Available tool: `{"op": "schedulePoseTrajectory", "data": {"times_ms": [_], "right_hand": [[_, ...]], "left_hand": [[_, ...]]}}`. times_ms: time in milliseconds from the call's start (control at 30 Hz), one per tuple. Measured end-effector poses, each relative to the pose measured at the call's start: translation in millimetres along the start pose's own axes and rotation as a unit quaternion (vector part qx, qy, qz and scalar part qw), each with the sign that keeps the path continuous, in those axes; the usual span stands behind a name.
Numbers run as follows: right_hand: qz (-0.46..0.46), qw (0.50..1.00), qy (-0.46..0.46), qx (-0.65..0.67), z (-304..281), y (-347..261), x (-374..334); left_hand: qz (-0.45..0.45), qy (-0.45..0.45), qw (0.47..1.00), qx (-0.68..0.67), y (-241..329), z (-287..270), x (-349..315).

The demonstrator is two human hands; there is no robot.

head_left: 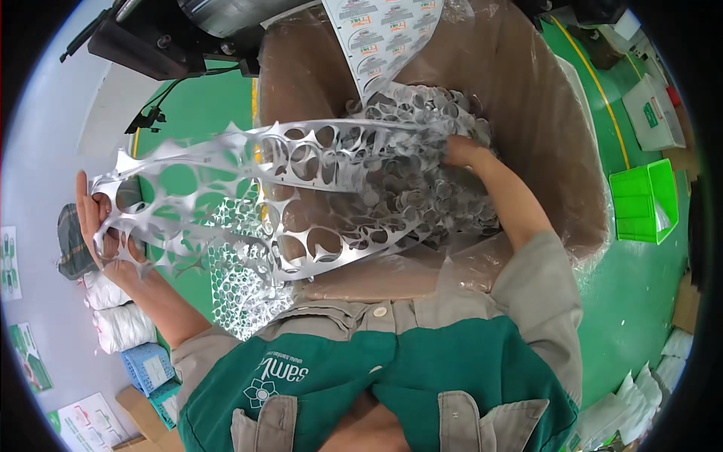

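Closest to my lens is the green-and-beige shirt (pixel 452 354), filling the near side of my view with its buttons and flapped pockets. Ahead of it I have the holed foil strip (pixel 290 265), silvery and punched with rows of large round openings, stretched between the two hands. It runs as a far band and a near band, crossing above the green floor (pixel 595 316) on the left and passing over the left edge of the box (pixel 520 113), which is lined with brownish clear plastic.

On my left side, the left hand (pixel 109 233) holds the strip's left end. The forefinger stands straight up just beyond the foil, the other fingers show through and behind the holes, and the foil lies across them.

On my right, the right hand (pixel 463 153) reaches into the box from the near side. The strip's right end runs in close to its fingers, just left of them, among a heap of grey discs (pixel 407 192). Its fingertips are lost against the foil and discs, so I cannot tell whether they are pinched on the strip or spread.

At the far side of the box, a printed foil sheet (pixel 392 38) hangs down to the heap. More punched foil scrap (pixel 230 282) lies on the left beneath the strip, outside the box. Farther right I see a bright green crate (pixel 640 203) and, beyond it, a white tub (pixel 651 117).
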State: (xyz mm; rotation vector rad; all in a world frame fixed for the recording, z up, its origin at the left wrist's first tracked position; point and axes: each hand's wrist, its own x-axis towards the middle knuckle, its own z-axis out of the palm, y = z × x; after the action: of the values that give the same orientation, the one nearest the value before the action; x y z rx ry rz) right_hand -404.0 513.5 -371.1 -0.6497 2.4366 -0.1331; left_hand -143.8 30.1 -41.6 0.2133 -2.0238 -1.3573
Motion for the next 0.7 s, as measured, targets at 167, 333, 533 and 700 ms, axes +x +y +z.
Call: {"op": "schedulePoseTrajectory", "data": {"times_ms": [167,333,533,700], "right_hand": [[-0.026,0.985,0.019,-0.168,7,4,-17],[-0.092,0.979,-0.108,0.147,-115,-53,-55],[-0.468,0.478,0.034,0.743,-175,-35,-95],[-0.148,0.541,0.156,0.813,-67,34,1]], "left_hand": [[0.061,-0.063,0.849,0.521,-17,-21,-14],[0.095,-0.227,0.926,0.286,-14,92,-19],[0.033,-0.278,0.935,0.216,-61,124,-18],[-0.023,-0.271,0.961,0.047,-62,151,-9]]}}
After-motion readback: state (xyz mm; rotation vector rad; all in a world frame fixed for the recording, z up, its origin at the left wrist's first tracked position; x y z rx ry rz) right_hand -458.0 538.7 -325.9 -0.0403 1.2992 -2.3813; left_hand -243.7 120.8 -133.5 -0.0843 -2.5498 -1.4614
